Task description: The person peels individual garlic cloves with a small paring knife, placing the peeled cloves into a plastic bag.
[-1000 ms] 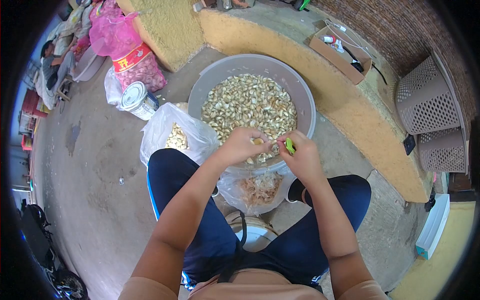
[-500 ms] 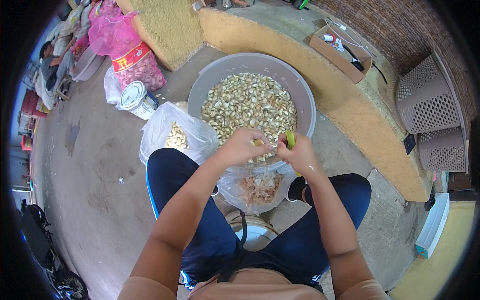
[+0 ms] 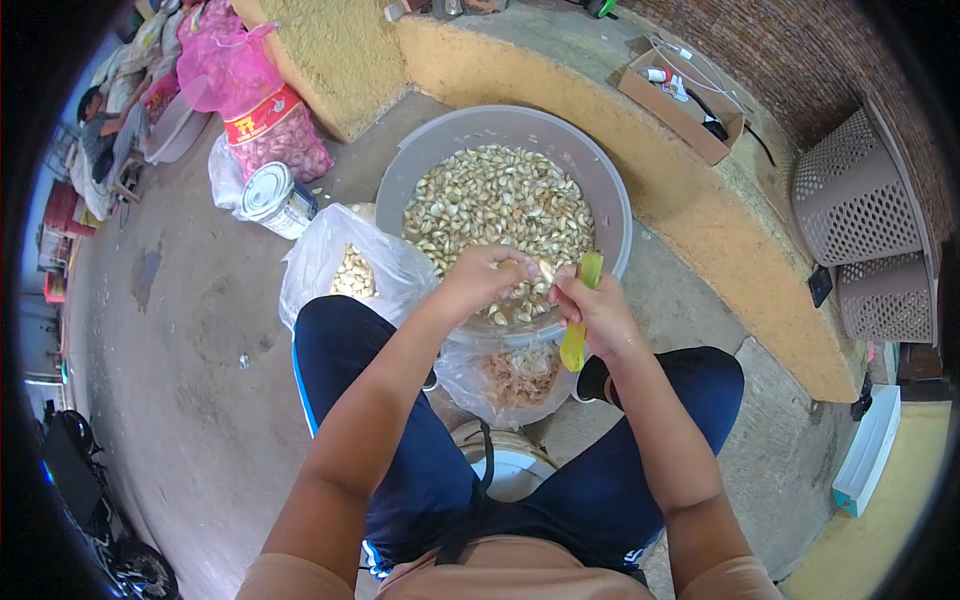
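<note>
My left hand (image 3: 488, 280) is closed, pinching a pale garlic clove (image 3: 546, 270) at its fingertips above the near side of a big grey tub (image 3: 612, 165). Unpeeled garlic cloves (image 3: 495, 200) cover the bottom of that tub. Wrapped round a small yellow-green knife (image 3: 574, 348) is my right hand (image 3: 603, 315), its fingertips close beside the clove; I cannot make out the blade. Below the hands, a clear plastic bag (image 3: 462, 385) holds brownish garlic skins (image 3: 522, 378). Left of the tub stands a white plastic bag (image 3: 315, 255) with peeled cloves (image 3: 353, 273) inside.
A white bucket (image 3: 268, 192) and a pink net sack of garlic (image 3: 280, 145) stand at upper left. Another person (image 3: 100, 135) sits farther back. A yellow ledge (image 3: 690, 215) curves along the right, bearing a cardboard box (image 3: 690, 130) and perforated baskets (image 3: 850, 190).
The knife in my right hand has turned, so more of its yellow-green length shows. My left hand has shifted slightly up and left, and the pale clove shows between the hands.
</note>
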{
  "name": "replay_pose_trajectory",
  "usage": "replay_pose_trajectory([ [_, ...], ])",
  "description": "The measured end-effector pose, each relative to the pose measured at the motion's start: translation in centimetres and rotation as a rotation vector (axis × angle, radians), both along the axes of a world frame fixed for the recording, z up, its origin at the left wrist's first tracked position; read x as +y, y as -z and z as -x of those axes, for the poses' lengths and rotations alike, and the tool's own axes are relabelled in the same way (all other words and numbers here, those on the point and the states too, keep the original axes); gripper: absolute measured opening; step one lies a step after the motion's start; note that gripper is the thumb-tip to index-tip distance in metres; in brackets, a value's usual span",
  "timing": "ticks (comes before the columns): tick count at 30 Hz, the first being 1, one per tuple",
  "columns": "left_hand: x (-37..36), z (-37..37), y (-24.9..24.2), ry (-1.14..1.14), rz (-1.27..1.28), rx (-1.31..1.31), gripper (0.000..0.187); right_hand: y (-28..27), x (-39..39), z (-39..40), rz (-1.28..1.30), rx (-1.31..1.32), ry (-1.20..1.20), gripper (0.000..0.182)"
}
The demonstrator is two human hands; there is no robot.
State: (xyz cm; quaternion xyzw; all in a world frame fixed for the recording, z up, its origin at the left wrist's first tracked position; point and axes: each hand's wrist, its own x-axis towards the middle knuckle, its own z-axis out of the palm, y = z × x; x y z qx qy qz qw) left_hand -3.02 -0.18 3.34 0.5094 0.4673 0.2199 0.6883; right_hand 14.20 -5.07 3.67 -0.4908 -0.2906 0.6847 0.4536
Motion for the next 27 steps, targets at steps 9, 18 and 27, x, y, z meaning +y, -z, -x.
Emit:
replay_pose_trajectory([
  [9,-0.5,-1.0,1.5,0.033,-0.212,-0.079,0.039,-0.3,-0.1,0.7,-0.127,-0.489,0.009,0.013],
  [18,-0.4,-0.7,2.4,0.109,-0.273,0.015,0.032,1.8,0.1,0.6,-0.254,-0.633,0.027,0.014],
  [27,-0.2,-0.2,1.1,0.129,-0.081,-0.054,0.029,0.3,1.0,-1.1,-0.121,-0.472,0.168,0.013],
])
